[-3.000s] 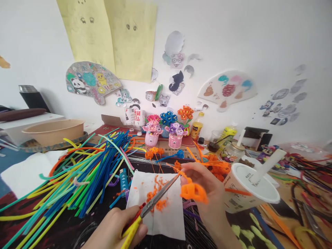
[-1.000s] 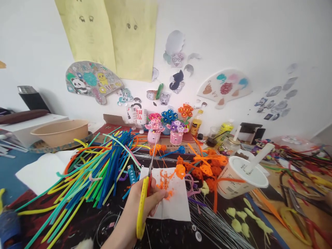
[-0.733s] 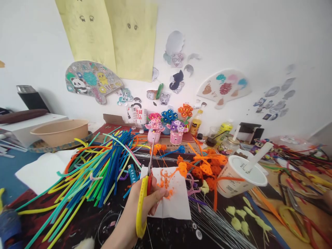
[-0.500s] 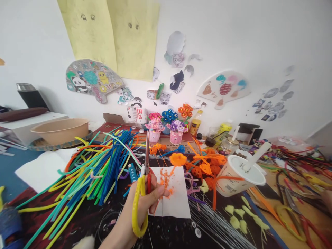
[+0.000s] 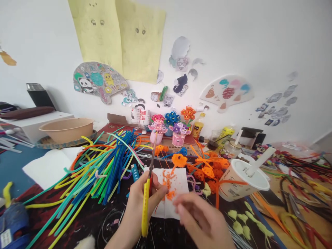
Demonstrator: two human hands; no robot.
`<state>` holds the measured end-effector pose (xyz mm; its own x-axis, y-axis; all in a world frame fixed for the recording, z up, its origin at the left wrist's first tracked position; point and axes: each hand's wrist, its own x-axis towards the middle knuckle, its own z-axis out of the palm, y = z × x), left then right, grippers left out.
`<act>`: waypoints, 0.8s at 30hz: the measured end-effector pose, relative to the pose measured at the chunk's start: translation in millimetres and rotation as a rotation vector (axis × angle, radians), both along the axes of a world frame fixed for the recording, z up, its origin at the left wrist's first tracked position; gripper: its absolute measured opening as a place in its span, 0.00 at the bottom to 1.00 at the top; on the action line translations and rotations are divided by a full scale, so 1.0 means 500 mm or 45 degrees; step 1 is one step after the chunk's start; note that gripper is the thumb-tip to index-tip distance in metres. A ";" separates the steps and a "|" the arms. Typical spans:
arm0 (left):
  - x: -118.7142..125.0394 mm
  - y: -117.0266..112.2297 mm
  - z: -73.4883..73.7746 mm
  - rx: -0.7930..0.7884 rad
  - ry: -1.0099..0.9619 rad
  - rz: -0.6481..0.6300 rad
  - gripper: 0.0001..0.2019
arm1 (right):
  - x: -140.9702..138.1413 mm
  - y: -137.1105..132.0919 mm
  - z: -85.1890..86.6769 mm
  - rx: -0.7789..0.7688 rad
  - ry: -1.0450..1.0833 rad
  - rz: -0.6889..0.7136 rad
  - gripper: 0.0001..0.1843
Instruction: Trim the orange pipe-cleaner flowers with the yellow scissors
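My left hand (image 5: pixel 142 197) grips yellow-handled scissors (image 5: pixel 146 207) upright, with the thin blades pointing away from me above a white paper towel (image 5: pixel 181 180). Orange fuzzy clippings (image 5: pixel 169 183) lie scattered on the towel, right next to my left fingers. My right hand (image 5: pixel 199 218), blurred and holding nothing, hovers with fingers apart over the towel's near edge. A small orange pipe-cleaner flower (image 5: pixel 179 160) rests just beyond the towel.
Behind the towel lies a heap of orange pipe-cleaner flowers (image 5: pixel 210 169). A large pile of multicoloured pipe cleaners (image 5: pixel 109 162) is on the left, a lidded plastic cup (image 5: pixel 243 180) on the right. Pink pots of pipe-cleaner flowers (image 5: pixel 158 129) stand at the back.
My right hand has come into view at the lower right, over the towel. The scissors have shifted slightly right with my left hand. The view has tilted a little.
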<state>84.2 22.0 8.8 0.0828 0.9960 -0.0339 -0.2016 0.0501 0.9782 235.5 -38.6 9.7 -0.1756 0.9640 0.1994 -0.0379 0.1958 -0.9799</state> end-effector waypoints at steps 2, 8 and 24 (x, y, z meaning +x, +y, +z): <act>0.002 0.000 0.000 0.009 -0.010 -0.033 0.19 | 0.010 0.048 -0.002 -0.149 -0.166 -0.301 0.07; 0.002 0.001 -0.008 0.010 0.049 -0.054 0.19 | 0.005 0.128 -0.005 -0.167 -0.086 -0.163 0.15; -0.002 0.001 0.001 -0.062 0.003 -0.100 0.21 | 0.017 0.137 -0.014 -0.260 0.132 0.125 0.12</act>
<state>83.3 22.4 9.5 0.1606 0.9836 -0.0824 -0.1932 0.1132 0.9746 244.1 30.0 2.8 -0.2592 0.9655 0.0243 -0.1495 -0.0152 -0.9886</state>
